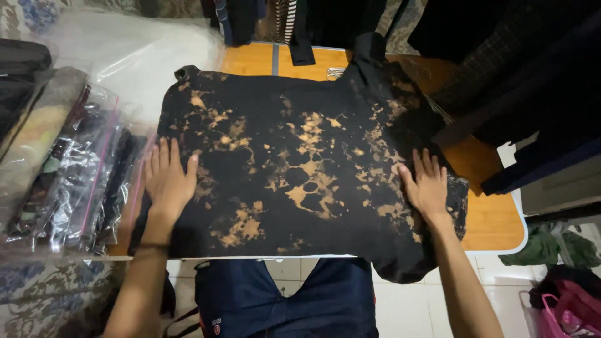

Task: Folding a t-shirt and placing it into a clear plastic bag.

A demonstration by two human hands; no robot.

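Fingers (164,150) spread flat, open, clamped on nothing. Left hand (168,181) pressed palm-down on black bleach-spotted shirt (300,156) at nine o'clock of the cloth, near its left edge. Right hand (427,184) likewise flat, fingers apart, at three o'clock, near the right edge. Shirt laid across wooden table (494,219), lower right hem drooping over the front edge at five o'clock. Clear zip bags of folded clothes (81,175) just beside the left hand, at nine o'clock. Dark hanging garments (532,81) at two o'clock. Pink bag (573,307) on the floor at four o'clock.
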